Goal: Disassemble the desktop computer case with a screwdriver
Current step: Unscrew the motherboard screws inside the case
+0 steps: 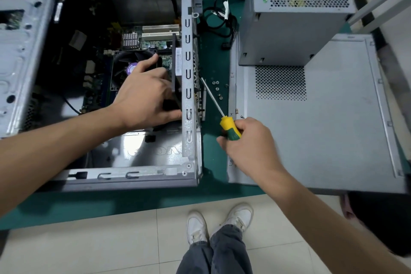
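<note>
The open grey computer case [188,29] lies on a green bench, its motherboard [95,93] and a black CPU fan [131,60] showing inside. My left hand [144,93] reaches into the case and grips a black rear fan [175,58] that stands against the case's right wall. Outside that wall, my right hand [249,147] holds a screwdriver [230,128] by its yellow-and-green handle. Its metal shaft points up and left, and the tip lies at the case's outer wall.
The removed side panel [333,131] lies flat on the right with the grey power supply [295,18] standing on its far end. Several loose screws [216,89] and black cables [220,15] lie on the green mat [213,55] between case and panel. Bench edge is near me.
</note>
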A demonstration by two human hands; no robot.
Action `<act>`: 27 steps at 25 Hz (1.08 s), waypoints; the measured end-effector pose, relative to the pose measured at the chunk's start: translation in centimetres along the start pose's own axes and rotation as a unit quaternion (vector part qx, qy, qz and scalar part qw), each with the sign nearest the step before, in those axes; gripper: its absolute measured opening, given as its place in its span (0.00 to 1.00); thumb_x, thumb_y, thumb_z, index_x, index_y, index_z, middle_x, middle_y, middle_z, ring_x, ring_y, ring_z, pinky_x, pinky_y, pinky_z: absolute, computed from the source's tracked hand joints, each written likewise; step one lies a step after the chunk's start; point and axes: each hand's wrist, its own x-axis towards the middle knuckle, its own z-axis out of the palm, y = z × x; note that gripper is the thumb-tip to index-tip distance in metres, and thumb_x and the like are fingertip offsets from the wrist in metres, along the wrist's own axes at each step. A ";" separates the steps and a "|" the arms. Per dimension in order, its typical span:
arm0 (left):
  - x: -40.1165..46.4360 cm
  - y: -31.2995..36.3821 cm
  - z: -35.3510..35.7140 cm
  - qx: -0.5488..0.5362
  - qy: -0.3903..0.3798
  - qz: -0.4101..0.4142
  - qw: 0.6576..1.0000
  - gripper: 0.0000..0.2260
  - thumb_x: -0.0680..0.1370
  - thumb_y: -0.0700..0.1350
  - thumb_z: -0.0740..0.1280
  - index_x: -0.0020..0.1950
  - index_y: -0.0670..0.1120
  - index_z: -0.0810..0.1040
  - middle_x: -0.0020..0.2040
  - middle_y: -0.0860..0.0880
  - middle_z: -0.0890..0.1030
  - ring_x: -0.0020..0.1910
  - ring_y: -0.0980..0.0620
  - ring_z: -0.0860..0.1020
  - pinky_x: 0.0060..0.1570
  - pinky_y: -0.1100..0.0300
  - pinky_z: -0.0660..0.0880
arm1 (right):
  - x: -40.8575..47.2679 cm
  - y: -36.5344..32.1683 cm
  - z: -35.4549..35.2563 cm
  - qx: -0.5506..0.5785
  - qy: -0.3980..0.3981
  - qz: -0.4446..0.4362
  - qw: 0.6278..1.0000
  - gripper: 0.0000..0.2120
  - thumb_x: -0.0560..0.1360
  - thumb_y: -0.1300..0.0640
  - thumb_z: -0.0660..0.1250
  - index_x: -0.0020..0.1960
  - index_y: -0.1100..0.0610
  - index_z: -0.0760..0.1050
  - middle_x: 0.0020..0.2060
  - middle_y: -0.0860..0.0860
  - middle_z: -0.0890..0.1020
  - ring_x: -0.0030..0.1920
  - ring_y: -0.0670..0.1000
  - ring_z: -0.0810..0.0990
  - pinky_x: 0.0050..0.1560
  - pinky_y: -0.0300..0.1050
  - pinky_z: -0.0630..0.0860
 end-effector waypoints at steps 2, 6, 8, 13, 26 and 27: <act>0.0 0.1 0.0 -0.004 0.000 -0.002 1.000 0.27 0.72 0.64 0.56 0.38 0.45 0.85 0.38 0.47 0.83 0.49 0.42 0.80 0.72 0.51 0.54 | 0.1 -0.2 0.5 -0.052 0.030 -0.005 0.998 0.14 0.71 0.51 0.74 0.34 0.56 0.72 0.33 0.48 0.73 0.31 0.48 0.73 0.28 0.38 0.64; 0.0 0.0 -0.1 -0.003 -0.001 -0.001 1.000 0.27 0.72 0.64 0.56 0.38 0.44 0.85 0.38 0.47 0.83 0.49 0.42 0.80 0.73 0.50 0.54 | 0.2 -0.1 1.1 -0.086 0.044 -0.003 0.995 0.17 0.74 0.51 0.72 0.34 0.52 0.67 0.32 0.47 0.72 0.31 0.48 0.70 0.29 0.41 0.60; 0.0 0.0 -0.1 0.002 -0.003 -0.002 1.000 0.28 0.72 0.65 0.56 0.38 0.43 0.85 0.38 0.47 0.83 0.50 0.42 0.80 0.73 0.50 0.53 | -0.1 -0.2 1.2 -0.100 0.046 -0.018 0.994 0.12 0.75 0.50 0.71 0.40 0.53 0.71 0.36 0.49 0.74 0.36 0.52 0.72 0.34 0.42 0.62; 0.0 0.0 0.0 0.013 -0.012 -0.001 1.000 0.28 0.72 0.64 0.55 0.38 0.43 0.84 0.38 0.48 0.83 0.50 0.43 0.80 0.73 0.50 0.52 | -0.1 0.5 0.7 -0.080 0.073 -0.058 0.992 0.09 0.75 0.49 0.71 0.46 0.54 0.77 0.36 0.45 0.70 0.36 0.50 0.70 0.32 0.41 0.60; 0.0 -0.2 -0.1 0.035 -0.035 -0.006 0.999 0.30 0.71 0.66 0.52 0.39 0.45 0.85 0.39 0.49 0.83 0.52 0.46 0.79 0.75 0.53 0.48 | -0.9 1.2 0.4 -0.002 -0.002 0.000 1.000 0.12 0.67 0.46 0.78 0.43 0.51 0.79 0.38 0.46 0.81 0.39 0.48 0.79 0.39 0.43 0.77; 0.0 -0.2 -0.1 0.037 -0.033 -0.003 0.999 0.30 0.72 0.66 0.53 0.39 0.45 0.85 0.39 0.49 0.83 0.51 0.46 0.79 0.75 0.53 0.48 | -1.1 1.1 0.5 -0.023 0.002 0.000 1.000 0.12 0.68 0.46 0.77 0.43 0.51 0.79 0.38 0.46 0.80 0.39 0.49 0.79 0.40 0.44 0.77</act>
